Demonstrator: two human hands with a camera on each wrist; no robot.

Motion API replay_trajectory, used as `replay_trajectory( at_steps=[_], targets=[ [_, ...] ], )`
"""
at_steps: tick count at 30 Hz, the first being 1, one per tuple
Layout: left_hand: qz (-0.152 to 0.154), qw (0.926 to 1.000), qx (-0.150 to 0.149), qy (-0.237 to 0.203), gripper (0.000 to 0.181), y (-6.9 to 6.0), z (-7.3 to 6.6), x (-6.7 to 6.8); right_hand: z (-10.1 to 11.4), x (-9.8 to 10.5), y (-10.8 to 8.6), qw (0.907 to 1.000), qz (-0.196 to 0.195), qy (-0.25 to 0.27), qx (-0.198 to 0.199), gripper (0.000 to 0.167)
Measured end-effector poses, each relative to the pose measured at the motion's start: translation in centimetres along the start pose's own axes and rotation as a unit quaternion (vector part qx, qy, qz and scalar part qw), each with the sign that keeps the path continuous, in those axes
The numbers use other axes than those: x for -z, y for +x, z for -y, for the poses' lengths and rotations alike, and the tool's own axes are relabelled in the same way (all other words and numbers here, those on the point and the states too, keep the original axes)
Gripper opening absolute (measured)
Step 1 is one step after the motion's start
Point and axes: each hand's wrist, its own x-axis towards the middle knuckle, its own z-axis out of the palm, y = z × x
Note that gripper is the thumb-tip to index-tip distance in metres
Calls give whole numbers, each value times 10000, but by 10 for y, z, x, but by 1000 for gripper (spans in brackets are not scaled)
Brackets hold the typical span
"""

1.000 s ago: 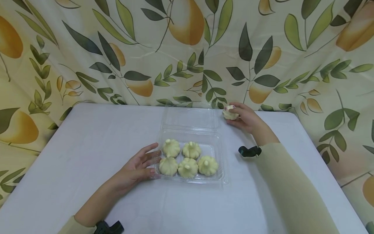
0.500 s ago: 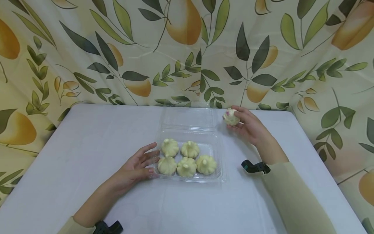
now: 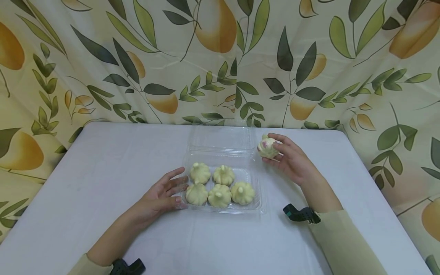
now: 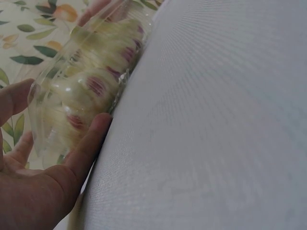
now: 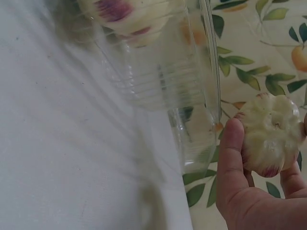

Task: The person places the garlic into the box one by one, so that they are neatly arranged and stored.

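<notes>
My right hand (image 3: 288, 162) grips a garlic bulb (image 3: 267, 148), pale with purple patches, just right of the clear plastic clamshell box (image 3: 220, 211). In the right wrist view the fingers (image 5: 231, 153) hold the bulb (image 5: 271, 134) by its sides, off the table. Several more garlic bulbs (image 3: 220, 196) sit in the box's tray, with a gap at its back right. My left hand (image 3: 159, 196) rests against the box's left side, fingers spread and fairly straight. Seen from the left wrist, its fingertips (image 4: 100, 122) touch the box wall (image 4: 41, 110).
The box's transparent lid (image 3: 223, 138) lies folded back toward the table's far edge. A white cloth covers the table (image 3: 113, 164). Behind it hangs a fabric (image 3: 206, 76) printed with fruit and leaves. Black wrist cameras (image 3: 300, 214) are strapped to both wrists.
My right hand has drawn the garlic bulb nearer from the far edge, level with the box's hinge, and turned it so its purple patch shows. The left hand has stayed put.
</notes>
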Motion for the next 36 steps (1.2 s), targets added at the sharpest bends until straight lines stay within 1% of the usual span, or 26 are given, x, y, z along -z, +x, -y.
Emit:
replay_trajectory(
  at_steps=[7,13,19,24,30,33,36],
  targets=[
    [-8,10000,39,-55,83,0,1,1,-6,-9,-9,9995,234,-142,149,32],
    [61,10000,-36,-58,82,0,0,0,-8,-18,-15,9985,380,-336,222,32],
    [84,9999,-84,-64,82,0,-1,-1,-8,-28,-15,9953,331,-820,397,30],
    [25,10000,-30,-41,83,-1,-2,-1,-10,-36,-15,9895,256,-1317,544,28],
    [-42,10000,67,-2,82,-1,-2,-2,-13,-43,-16,9826,172,-1696,733,27],
    [-56,10000,79,-4,82,0,-2,-2,-15,-45,-15,9760,135,-1984,883,29],
    [-57,10000,59,2,82,0,-2,-2,-17,-47,-15,9670,110,-2285,1119,31]
  ],
)
